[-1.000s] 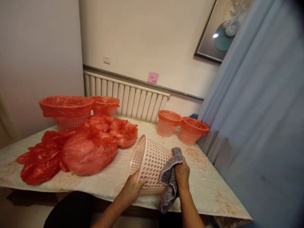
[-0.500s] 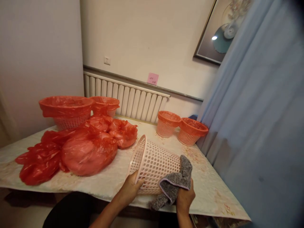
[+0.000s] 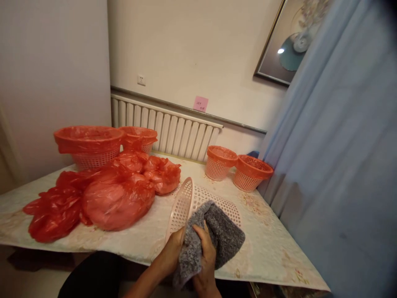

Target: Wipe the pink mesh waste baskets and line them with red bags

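A pale pink plastic waste basket point(image 3: 223, 203) with a lattice of holes lies on its side near the table's front edge, its mouth turned left. At the lower rim, my left hand point(image 3: 172, 252) is closed on the basket, its fingertips partly hidden by cloth. My right hand point(image 3: 205, 256) grips a grey speckled cloth point(image 3: 228, 236) and presses it against the basket's side near the rim. The cloth drapes over much of the basket's near side and hangs below the hand.
Red bags point(image 3: 118, 203) are heaped on the left of the table point(image 3: 263, 252). Behind them stand two red-lined baskets point(image 3: 93, 159); two more, smaller lined baskets point(image 3: 217, 167) stand at the back right. A blue curtain point(image 3: 335, 145) hangs along the right side.
My right hand has moved left with the cloth, from the basket's base end to near the rim. My left hand stays at the rim, and the basket has barely shifted.
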Tool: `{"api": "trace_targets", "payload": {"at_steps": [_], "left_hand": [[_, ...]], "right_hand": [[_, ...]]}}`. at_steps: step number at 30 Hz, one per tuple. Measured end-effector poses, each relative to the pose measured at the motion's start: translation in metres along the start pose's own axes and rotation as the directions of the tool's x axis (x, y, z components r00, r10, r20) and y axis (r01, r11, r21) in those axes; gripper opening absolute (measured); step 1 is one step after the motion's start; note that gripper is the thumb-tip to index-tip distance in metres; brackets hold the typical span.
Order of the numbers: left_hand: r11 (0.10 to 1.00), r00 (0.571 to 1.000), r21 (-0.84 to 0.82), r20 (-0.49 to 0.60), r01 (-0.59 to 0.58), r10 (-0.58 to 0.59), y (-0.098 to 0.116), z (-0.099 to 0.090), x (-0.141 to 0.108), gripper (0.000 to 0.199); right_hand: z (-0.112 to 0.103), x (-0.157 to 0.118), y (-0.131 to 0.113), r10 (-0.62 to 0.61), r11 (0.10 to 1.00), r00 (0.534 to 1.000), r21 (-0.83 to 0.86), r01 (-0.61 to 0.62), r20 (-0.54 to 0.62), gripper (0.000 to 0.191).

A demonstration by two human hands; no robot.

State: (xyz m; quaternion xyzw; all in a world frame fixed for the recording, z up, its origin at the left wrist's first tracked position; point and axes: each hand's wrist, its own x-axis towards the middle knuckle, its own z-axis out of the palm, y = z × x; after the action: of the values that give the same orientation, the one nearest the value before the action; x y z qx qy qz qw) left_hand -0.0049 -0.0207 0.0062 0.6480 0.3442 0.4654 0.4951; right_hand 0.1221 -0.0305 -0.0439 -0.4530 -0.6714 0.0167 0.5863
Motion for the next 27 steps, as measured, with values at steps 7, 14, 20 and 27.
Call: {"api": "trace_targets", "payload": {"at_steps": [7, 14, 20, 27], "left_hand": [[0.996, 0.998, -0.072, -0.035, -0.050, 0.048, -0.001, 0.004, -0.004, 0.032], [0.999, 0.999, -0.004, 0.005, -0.032, 0.032, -0.021, -0.001, -0.006, 0.032], [0.994, 0.999, 0.106, -0.024, -0.024, 0.026, -0.029, -0.007, -0.004, 0.033], [0.999, 0.999, 0.023, 0.030, 0.024, -0.025, -0.018, -0.009, -0.001, 0.041]], "right_hand": [[0.007, 0.056, -0.013, -0.188, 0.976, 0.980, -0.102, 0.194, 0.065, 0.043], [-0.018, 0.103, 0.029, 0.029, 0.983, 0.996, -0.182, -0.013, 0.087, 0.043], [-0.066, 0.106, 0.084, 0.254, 0.933, 0.967, -0.266, -0.243, 0.006, 0.052], [-0.096, 0.072, 0.131, 0.517, 0.789, 0.812, -0.216, -0.575, -0.270, 0.066]]}}
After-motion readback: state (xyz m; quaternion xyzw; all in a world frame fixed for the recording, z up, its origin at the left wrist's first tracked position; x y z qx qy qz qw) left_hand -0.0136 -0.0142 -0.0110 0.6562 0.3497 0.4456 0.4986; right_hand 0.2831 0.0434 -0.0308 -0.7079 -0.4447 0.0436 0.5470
